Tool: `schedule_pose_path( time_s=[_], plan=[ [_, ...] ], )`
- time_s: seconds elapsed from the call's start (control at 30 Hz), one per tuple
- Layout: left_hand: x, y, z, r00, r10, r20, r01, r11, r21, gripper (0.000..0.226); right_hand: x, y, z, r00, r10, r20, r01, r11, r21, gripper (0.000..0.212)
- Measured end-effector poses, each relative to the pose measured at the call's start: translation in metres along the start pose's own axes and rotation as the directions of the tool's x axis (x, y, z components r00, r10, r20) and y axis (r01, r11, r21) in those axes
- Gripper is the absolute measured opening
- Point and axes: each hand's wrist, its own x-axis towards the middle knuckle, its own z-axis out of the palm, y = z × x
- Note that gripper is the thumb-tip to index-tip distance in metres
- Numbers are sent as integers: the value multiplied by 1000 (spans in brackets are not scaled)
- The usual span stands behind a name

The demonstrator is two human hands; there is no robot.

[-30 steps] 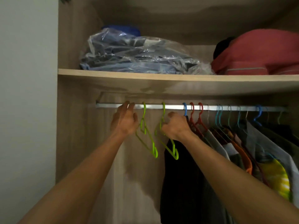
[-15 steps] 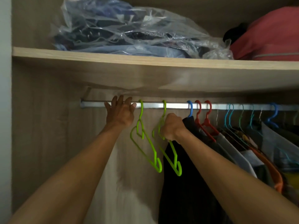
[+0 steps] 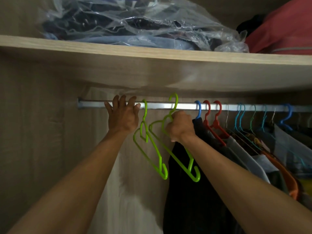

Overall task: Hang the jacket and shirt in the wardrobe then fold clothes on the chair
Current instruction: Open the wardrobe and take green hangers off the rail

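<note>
Two thin green plastic hangers: right hand (image 3: 179, 126) grips one hanger (image 3: 175, 149), its hook above the smooth metal rail (image 3: 168, 105); left hand (image 3: 122, 115), fingers spread, rests on the rail beside the other hanger (image 3: 148, 146).

Both forearms are bare, with no sleeves, down to each hand (image 3: 123, 118).

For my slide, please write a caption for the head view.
Right hand lifts a green hanger off the wardrobe rail; left hand rests on it.
</note>
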Motion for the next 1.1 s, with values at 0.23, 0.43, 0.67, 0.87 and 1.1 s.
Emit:
schedule_pose_path(
  time_s=[0.23, 0.43, 0.67, 0.87, 1.1],
  plan=[
    [2, -3, -3, 998, -1, 60, 0, 1000, 13, 48, -11, 14, -11, 998, -21, -56, 25, 997, 73, 17],
    [2, -5, -19, 971, -28, 239, 32, 999, -14, 52, -37, 33, -36, 999, -4, 35, 1, 995, 97, 12],
    [-66, 25, -68, 942, -141, 305, 166, 984, -58, 47, -92, 78, -68, 995, -11, 103, -11, 978, 210, 20],
    [-220, 70, -122, 882, -297, 367, 321, 947, -3, 34, -179, 128, -76, 947, -47, 318, -44, 961, 273, 13],
    [-359, 131, -201, 763, -288, 578, 346, 938, 10, 46, -273, 125, -91, 677, -399, 618, 54, 865, 499, 27]
  ],
)
